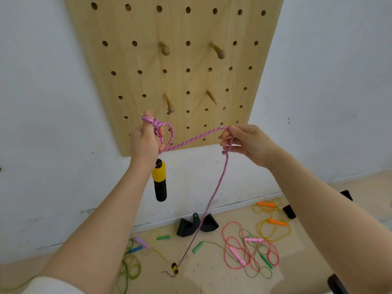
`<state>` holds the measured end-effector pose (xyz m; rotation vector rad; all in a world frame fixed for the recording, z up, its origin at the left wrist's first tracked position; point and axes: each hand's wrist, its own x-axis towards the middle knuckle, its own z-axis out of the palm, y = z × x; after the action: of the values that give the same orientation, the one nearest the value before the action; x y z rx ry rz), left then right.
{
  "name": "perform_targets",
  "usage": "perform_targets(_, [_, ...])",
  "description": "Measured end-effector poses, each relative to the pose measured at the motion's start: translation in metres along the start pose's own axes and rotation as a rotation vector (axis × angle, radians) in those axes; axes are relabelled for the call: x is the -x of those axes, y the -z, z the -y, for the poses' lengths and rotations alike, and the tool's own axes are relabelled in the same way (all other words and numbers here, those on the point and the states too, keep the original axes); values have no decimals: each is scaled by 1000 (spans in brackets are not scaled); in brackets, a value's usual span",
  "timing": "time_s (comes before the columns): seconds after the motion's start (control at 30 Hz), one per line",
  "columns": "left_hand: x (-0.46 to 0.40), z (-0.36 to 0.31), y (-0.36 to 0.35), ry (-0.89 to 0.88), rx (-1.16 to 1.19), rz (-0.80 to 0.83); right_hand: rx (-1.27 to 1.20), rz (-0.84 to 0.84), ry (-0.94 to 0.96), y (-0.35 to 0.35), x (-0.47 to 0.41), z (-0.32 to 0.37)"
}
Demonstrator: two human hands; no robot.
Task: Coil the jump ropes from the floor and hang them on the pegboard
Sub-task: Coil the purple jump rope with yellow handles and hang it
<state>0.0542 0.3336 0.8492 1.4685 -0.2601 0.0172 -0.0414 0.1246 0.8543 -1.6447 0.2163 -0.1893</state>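
The left hand [146, 143] grips loops of the pink braided rope [191, 141], whose yellow-and-black handle [159, 180] dangles below. The right hand [246, 143] pinches the same rope further along; from there it trails down to the floor [212, 276]. Just beyond stands the pegboard [169, 71]. Other jump ropes [250, 251] lie tangled on the floor, right.

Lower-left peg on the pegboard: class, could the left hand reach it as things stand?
Probably yes. The left hand, gripping the pink rope, sits just below the lower-left peg, and nothing lies between them, though the rope is barely coiled.
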Motion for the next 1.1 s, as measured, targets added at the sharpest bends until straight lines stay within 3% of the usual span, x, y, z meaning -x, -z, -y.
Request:
perform_targets(0.13, [0,-3,4,25,2,4,-351,192,-64,-12,-4,21])
perform_targets(0.27, [-3,-11,11,50,58,-35,-89,263,33,-8,-8,31])
perform_targets(0.43, [-7,-9,23,82,82,-100,-120,160,16,-8,-7,26])
perform_targets(0.6, [-3,-6,33,133,89,-161,189,80,-12,-4,-7,15])
perform_targets(0.7, [-2,-8,30,148,76,-157,5,154,-97,6,-4,2])
perform_targets(0.77, [0,-13,23,164,38,-94,-83,274,-245,17,-1,-6])
perform_targets(0.83, [5,-19,11,164,-23,32,-16,534,-392,21,4,-9])
perform_targets(0.93, [12,-23,-13,88,-120,265,49,789,-369,10,6,-2])
perform_targets(1.03, [15,-22,-32,119,-99,427,9,706,-189,-6,6,18])
perform_targets(1.1, [17,-18,-37,160,-52,471,110,582,-61,-7,6,28])
